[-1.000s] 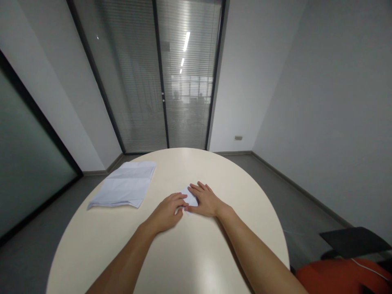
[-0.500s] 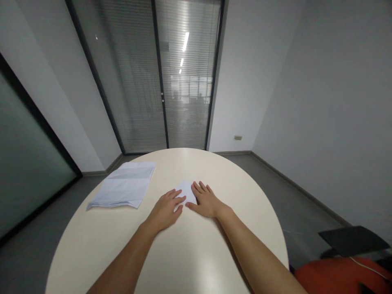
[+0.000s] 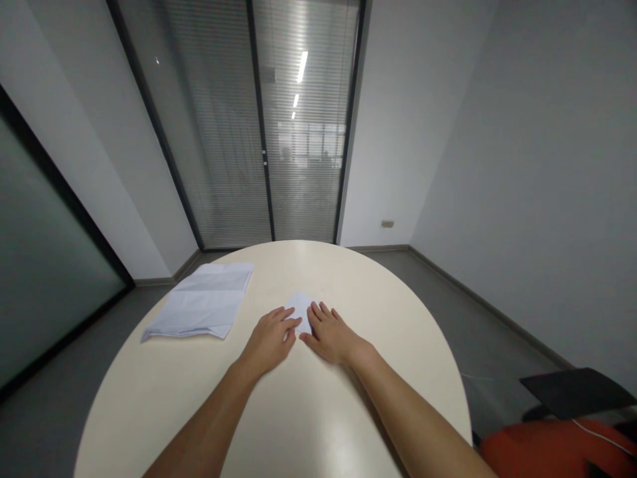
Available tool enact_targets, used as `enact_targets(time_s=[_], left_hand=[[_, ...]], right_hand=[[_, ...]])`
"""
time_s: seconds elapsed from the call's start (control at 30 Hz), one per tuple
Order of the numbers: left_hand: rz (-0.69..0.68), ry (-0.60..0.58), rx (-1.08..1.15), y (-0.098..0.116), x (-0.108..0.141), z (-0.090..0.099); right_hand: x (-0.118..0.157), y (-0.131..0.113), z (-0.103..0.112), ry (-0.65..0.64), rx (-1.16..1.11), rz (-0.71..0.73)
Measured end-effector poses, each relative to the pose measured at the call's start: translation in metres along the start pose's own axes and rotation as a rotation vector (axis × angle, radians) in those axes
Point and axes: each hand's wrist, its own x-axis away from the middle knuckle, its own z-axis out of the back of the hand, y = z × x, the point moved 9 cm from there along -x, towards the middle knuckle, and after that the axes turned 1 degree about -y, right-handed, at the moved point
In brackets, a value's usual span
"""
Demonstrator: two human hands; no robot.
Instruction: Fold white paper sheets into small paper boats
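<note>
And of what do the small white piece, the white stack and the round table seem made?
Small white pointed piece: probably matte paper, thin with straight edges. White, roughly rectangular stack: likely matte paper, with crease lines and layered edges; thin cloth stays possible. Round cream tabletop: perhaps laminate, smooth and semi-gloss, given its bright reflection.

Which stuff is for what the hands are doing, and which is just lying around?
In use:
small white paper, between the hands
left hand
right hand
round table, under the paper

Just lying about, it seems:
bigger white sheets, untouched
red chair seat
</note>
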Motion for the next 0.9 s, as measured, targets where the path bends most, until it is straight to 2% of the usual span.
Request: enact_targets(time_s=[0.3,0.53,0.7,0.9], left_hand=[[-0.014,-0.011,-0.005,0.000,0.001,0.000],[-0.015,-0.032,0.004,0.000,0.000,0.000],[-0.007,-0.046,0.036,-0.003,0.001,-0.002],[-0.020,-0.034,0.077,-0.005,0.002,-0.003]], right_hand=[[0.003,-0.015,0.026,0.103,0.112,0.114],[0.006,-0.022,0.036,0.085,0.165,0.045],[0.006,-0.019,0.038,0.071,0.152,0.011],[0.004,-0.011,0.040,0.155,0.121,0.017]])
